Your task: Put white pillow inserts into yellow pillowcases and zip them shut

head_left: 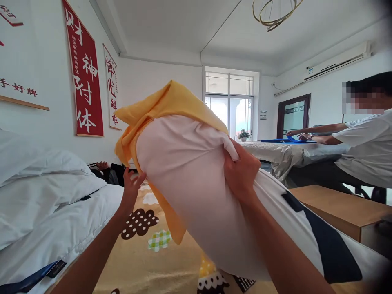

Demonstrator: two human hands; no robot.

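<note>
Right hand is closed on a bunch of the white pillow, holding it raised and tilted above the bed. Left hand is open, fingers spread, at the edge of the yellow case; whether it touches is not clear.

Progress: the case sits over the pillow's upper end only, bunched and hanging loose down the left side. Most of the pillow remains bare; the case is yet to be drawn down its length.

Condition: pillow plump, white, creased at the grip. Case soft, crumpled.

Nearby: white duvet at left; another person bends over a table at right.
</note>
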